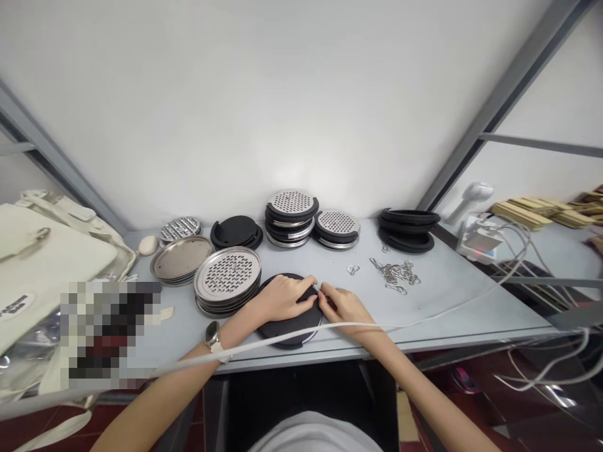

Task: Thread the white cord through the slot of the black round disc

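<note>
A black round disc with a rim of bright metal at its lower right lies flat near the table's front edge. My left hand rests over its upper part, fingers closed toward the disc's right edge. My right hand meets it from the other side, thumb and fingers pinched together. Between the fingertips shows a small metal hook, mostly covered. Left of the disc stands a stack of round metal grater plates. To the right lies a loose pile of small metal hooks.
Behind are stacks of black-rimmed graters, black discs, black rings and plain metal plates. A white cable crosses in front of my forearms. A cream bag sits left; a handheld scanner stands right.
</note>
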Demonstrator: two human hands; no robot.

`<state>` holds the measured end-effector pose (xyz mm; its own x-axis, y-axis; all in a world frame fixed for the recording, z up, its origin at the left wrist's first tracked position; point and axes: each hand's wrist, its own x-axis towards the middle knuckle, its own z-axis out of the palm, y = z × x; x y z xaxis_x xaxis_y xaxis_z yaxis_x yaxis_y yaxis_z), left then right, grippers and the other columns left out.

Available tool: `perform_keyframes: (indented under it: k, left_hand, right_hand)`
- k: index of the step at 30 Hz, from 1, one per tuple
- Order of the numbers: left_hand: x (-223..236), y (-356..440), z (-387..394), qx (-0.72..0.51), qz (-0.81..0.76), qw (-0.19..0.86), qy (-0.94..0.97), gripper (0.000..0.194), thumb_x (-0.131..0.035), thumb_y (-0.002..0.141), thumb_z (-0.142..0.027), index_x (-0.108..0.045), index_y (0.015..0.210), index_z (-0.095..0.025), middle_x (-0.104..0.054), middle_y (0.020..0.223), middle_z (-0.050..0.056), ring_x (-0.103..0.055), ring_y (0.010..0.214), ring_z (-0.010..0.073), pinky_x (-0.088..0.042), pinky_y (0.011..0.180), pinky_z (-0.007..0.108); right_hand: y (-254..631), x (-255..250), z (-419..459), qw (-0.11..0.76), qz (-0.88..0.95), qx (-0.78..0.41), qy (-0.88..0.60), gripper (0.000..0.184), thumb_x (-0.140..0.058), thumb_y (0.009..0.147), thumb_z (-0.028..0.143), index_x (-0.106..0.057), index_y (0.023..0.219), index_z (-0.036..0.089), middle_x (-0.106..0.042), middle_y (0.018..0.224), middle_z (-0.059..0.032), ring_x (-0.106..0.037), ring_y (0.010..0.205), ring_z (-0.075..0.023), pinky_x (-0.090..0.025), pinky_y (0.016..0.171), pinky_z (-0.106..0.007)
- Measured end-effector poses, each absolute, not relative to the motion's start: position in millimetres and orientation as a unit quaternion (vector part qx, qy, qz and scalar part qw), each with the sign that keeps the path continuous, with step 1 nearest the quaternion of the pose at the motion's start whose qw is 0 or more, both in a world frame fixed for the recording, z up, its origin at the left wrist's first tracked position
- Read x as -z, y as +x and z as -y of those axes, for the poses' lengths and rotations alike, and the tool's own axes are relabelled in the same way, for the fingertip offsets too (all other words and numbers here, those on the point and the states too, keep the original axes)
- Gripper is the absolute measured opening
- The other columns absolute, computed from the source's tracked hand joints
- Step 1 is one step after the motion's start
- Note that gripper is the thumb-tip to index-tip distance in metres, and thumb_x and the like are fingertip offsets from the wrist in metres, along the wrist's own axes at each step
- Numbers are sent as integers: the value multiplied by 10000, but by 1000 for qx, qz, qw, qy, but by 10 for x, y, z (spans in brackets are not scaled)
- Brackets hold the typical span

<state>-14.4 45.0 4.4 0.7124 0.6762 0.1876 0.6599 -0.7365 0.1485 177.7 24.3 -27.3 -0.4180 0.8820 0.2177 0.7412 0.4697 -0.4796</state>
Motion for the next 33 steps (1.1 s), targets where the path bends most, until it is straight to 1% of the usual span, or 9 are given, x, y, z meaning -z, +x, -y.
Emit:
perform_keyframes:
  k: [6,15,22,33]
  left_hand:
    - [-77,-142,-447,-111,-354,37,928,210,-407,938,-340,-489,1049,-182,-652,758,33,-641,685,206,-425,617,271]
    - [-86,-150,-442,-109,-351,30,929,198,-423,931,-343,-484,1025,-180,-646,752,34,-638,684,207,-421,612,267]
    - [-52,-155,-448,-116,-348,24,930,226,-424,930,-343,-486,1070,-177,-652,763,36,-645,708,213,-423,626,273]
    - [-22,-158,-458,-125,-345,21,930,229,-413,934,-364,-476,1076,-196,-659,761,23,-655,712,217,-409,602,278]
  right_hand:
    - [1767,286,-246,226,825,-149,-495,177,-374,905,261,-496,793,199,-501,579,25,-447,491,-112,-295,516,-220]
    - [1753,264,-236,230,821,-159,-498,168,-378,894,242,-461,754,202,-462,555,42,-433,476,-107,-291,506,-212]
    - [1755,291,-240,244,820,-169,-489,180,-368,903,258,-434,742,211,-449,559,43,-434,486,-108,-310,523,-215]
    - [1759,295,-248,245,817,-179,-490,174,-388,883,256,-396,714,215,-450,546,48,-442,476,-107,-286,509,-213]
